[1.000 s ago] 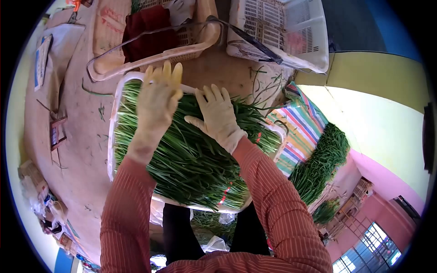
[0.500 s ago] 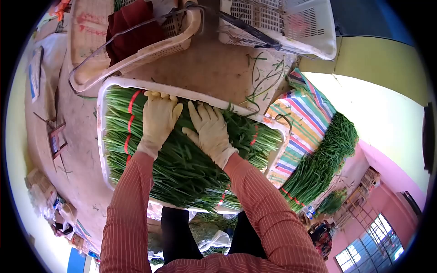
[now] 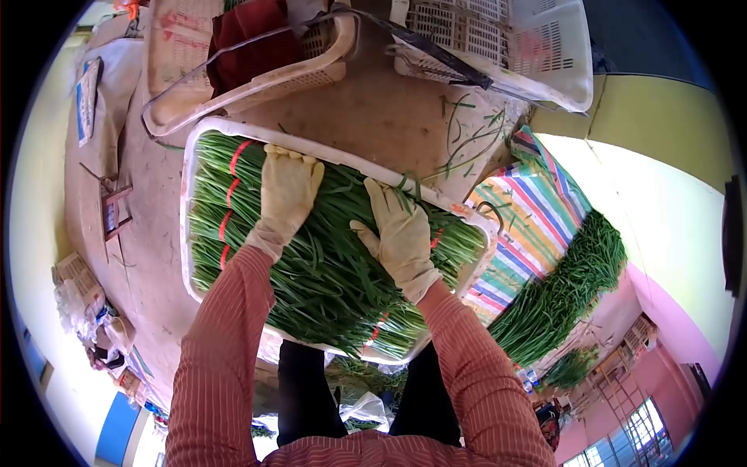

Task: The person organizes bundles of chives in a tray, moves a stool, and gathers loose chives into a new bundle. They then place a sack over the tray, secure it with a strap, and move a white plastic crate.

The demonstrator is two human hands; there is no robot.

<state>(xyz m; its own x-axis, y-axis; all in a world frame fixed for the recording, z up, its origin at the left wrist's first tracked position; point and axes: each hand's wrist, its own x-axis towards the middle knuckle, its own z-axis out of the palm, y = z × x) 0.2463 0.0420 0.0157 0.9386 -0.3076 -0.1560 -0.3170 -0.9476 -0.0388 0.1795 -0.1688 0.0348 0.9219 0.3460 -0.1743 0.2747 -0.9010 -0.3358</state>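
Observation:
A white plastic crate (image 3: 188, 226) is packed with bundles of long green leafy stalks (image 3: 334, 272), tied with red bands near their pale ends. My left hand (image 3: 289, 194), in a cream glove, presses on the stalks by the crate's far wall, its fingers side by side with their tips bent down at the rim. My right hand (image 3: 401, 233), gloved alike, lies on the leaves right of the middle, fingers stretched and thumb apart, close to the bundles at the right end. A few leaves cross over its fingertips.
Beyond the crate stand a basket (image 3: 167, 78) with dark red cloth and another white basket (image 3: 537, 47). To the right, more green bundles (image 3: 560, 288) lie on a striped sheet (image 3: 537, 210). Loose leaves (image 3: 475, 140) are scattered on the floor. A small stool (image 3: 117, 212) stands left.
My right hand has shifted right across the leaves, away from my left hand. My left hand stays near the far rim. The whole view has shifted slightly.

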